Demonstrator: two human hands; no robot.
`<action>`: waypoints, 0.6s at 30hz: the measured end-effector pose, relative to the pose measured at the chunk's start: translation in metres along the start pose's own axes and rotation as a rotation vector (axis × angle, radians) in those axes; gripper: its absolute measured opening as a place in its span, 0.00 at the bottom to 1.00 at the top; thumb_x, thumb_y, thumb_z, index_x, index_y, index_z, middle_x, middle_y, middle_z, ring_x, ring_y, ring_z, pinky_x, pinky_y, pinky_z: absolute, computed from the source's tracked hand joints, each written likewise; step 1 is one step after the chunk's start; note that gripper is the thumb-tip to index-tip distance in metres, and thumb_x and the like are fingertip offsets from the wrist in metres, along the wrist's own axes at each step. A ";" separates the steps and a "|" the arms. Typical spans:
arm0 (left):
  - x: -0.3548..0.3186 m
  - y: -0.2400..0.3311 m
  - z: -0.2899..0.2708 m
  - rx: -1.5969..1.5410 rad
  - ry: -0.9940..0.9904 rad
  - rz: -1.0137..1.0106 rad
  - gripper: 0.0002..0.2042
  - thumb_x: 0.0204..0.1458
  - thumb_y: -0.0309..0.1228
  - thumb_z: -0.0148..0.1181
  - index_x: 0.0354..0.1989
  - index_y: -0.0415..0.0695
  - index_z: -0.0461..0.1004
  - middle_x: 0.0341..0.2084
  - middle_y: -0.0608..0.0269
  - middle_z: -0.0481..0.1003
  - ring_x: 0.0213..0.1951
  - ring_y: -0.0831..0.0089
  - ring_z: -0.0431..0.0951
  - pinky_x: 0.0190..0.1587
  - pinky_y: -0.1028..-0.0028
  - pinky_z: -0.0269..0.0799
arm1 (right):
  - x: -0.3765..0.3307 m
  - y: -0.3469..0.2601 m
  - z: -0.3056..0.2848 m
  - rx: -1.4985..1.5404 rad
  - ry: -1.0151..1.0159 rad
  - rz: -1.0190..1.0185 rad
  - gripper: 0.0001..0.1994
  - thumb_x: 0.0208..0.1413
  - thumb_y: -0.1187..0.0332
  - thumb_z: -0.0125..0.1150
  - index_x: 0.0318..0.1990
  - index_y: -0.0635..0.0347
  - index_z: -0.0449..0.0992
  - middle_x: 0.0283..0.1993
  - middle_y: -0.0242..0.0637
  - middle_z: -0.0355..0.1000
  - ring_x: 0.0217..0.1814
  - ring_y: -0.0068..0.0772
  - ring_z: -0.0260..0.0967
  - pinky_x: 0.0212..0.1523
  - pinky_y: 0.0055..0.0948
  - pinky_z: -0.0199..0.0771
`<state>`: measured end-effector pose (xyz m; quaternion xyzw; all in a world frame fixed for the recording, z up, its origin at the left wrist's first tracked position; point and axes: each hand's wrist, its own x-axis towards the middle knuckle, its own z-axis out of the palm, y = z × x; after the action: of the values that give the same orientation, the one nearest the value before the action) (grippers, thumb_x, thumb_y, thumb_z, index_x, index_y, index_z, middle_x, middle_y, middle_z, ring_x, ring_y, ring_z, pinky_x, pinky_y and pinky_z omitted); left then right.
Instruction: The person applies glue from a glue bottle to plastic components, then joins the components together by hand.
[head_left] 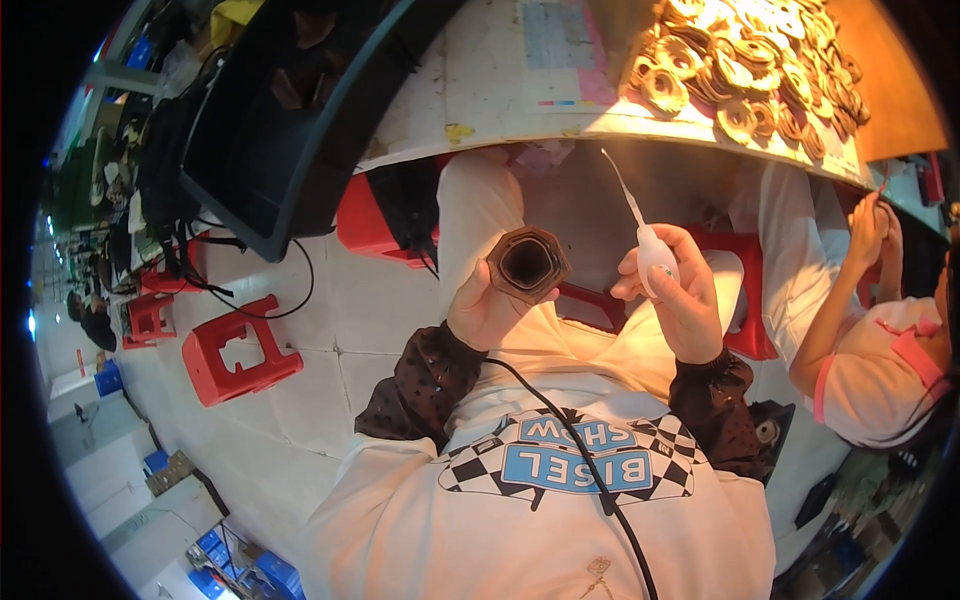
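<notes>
In my left hand (478, 308) is a brown, many-sided hollow piece (523, 290), its round dark opening facing up toward me. The fingers and thumb wrap its lower left side. To the right of it, my right hand (690, 300) grips a small white squeeze bottle (655, 258) between thumb and fingers. A long thin nozzle (622, 180) rises from the bottle and points up and slightly left. Bottle and brown piece are apart, both held above my lap. What is inside the opening is too dark to make out.
Ahead is a pale worktable (480, 90) with a heap of brown ring-shaped pieces (740, 70) under bright light. A black bin (255, 150) juts out at upper left. Red stools (240, 350) stand on the tiled floor. A co-worker (880, 370) sits at right. A black cable (585, 450) crosses my shirt.
</notes>
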<state>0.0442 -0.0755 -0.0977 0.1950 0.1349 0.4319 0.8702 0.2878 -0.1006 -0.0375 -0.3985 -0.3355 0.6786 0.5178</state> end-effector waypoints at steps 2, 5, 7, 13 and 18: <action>-0.004 0.001 -0.003 -0.138 0.040 0.007 0.32 0.57 0.53 0.48 0.63 0.43 0.56 0.57 0.54 0.64 0.56 0.61 0.68 0.55 0.58 0.67 | 0.015 -0.006 0.013 -0.038 -0.038 -0.030 0.17 0.61 0.66 0.52 0.53 0.64 0.60 0.41 0.41 0.70 0.39 0.29 0.72 0.44 0.28 0.72; -0.007 0.003 -0.010 -0.244 -0.011 0.028 0.29 0.59 0.53 0.44 0.62 0.45 0.58 0.57 0.54 0.65 0.55 0.59 0.69 0.54 0.58 0.68 | 0.040 -0.015 0.031 -0.121 -0.096 -0.081 0.14 0.63 0.67 0.47 0.53 0.64 0.61 0.40 0.36 0.69 0.40 0.24 0.69 0.45 0.26 0.71; -0.008 0.004 -0.015 -0.254 0.007 0.038 0.29 0.59 0.53 0.42 0.62 0.45 0.59 0.56 0.54 0.66 0.54 0.58 0.70 0.53 0.58 0.68 | 0.058 -0.018 0.042 -0.299 -0.127 -0.179 0.13 0.64 0.67 0.47 0.51 0.65 0.61 0.39 0.36 0.69 0.41 0.22 0.68 0.46 0.25 0.70; -0.008 0.009 -0.023 -0.283 0.006 0.038 0.28 0.60 0.53 0.41 0.61 0.46 0.60 0.56 0.55 0.66 0.52 0.58 0.71 0.51 0.58 0.68 | 0.140 -0.002 0.074 -0.454 0.032 -0.546 0.13 0.54 0.74 0.59 0.45 0.65 0.65 0.43 0.43 0.71 0.45 0.31 0.70 0.44 0.28 0.70; 0.000 0.012 -0.025 -0.275 0.000 0.035 0.27 0.60 0.51 0.41 0.62 0.46 0.59 0.57 0.54 0.65 0.52 0.57 0.70 0.53 0.58 0.66 | 0.207 -0.004 0.085 -0.879 0.300 -0.953 0.14 0.47 0.70 0.65 0.40 0.63 0.70 0.33 0.44 0.67 0.38 0.44 0.66 0.42 0.36 0.65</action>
<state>0.0258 -0.0637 -0.1149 0.0762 0.0710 0.4614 0.8811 0.1839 0.0977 -0.0357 -0.4707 -0.6450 0.1126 0.5914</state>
